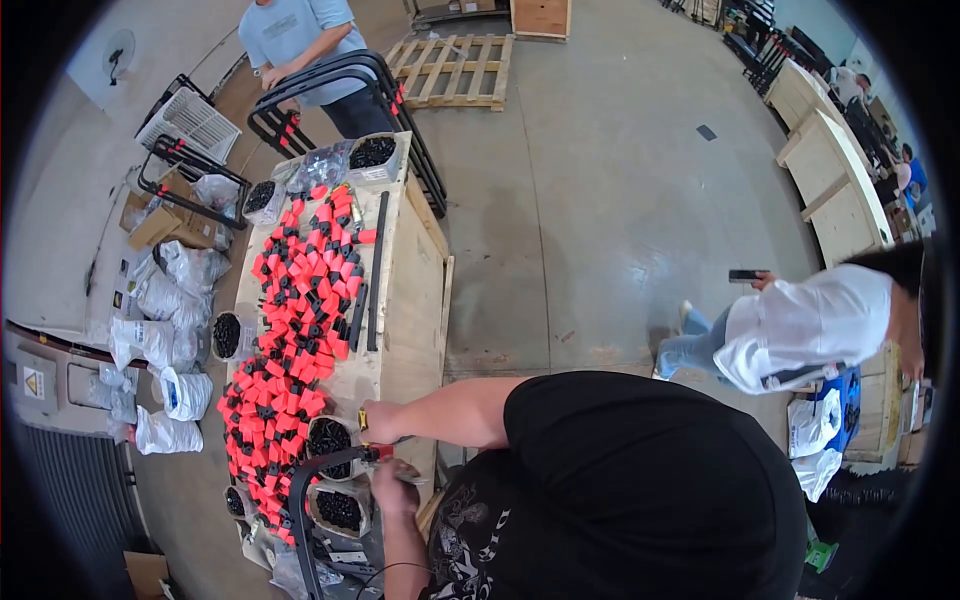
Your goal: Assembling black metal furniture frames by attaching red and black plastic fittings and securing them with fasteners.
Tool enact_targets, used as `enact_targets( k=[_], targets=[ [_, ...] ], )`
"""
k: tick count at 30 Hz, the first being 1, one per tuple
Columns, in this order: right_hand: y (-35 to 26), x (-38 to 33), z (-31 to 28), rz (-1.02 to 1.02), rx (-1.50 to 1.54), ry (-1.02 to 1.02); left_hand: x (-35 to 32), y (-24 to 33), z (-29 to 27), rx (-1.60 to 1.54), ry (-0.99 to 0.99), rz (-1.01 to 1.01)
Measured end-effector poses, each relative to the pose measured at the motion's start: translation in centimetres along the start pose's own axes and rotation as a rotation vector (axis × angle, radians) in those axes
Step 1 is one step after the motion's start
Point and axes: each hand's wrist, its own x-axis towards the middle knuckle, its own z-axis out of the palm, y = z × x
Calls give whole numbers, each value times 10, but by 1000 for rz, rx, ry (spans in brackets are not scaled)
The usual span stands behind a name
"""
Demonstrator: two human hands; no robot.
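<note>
A bent black tube frame rises at the table's near end, with a red fitting at its tip. My left hand is closed just below that fitting, apparently around the tube's end; the fingers are partly hidden. Above it, my right hand reaches in with curled fingers around a small yellow and black thing, too small to name. Between and beside the hands stand a tub of black parts and another tub of small black parts. A long heap of red and black plastic pieces covers the table's left side.
Two black bars lie along the wooden table. At its far end a person in light blue stands by stacked black frames. White sacks line the left wall. A person in white with a phone is at right.
</note>
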Motion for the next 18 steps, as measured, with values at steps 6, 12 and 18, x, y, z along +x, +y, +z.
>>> enact_targets(
  k=[6, 12, 18],
  targets=[
    [-2, -18, -7, 44, 27, -30, 36, -36, -37, 936, 87, 222],
    [18, -11, -2, -88, -37, 58, -3, 50, -2, -777, -295, -358],
    [-2, -5, -1, -57, -38, 3, 26, -24, -21, 759, 112, 123]
  ],
)
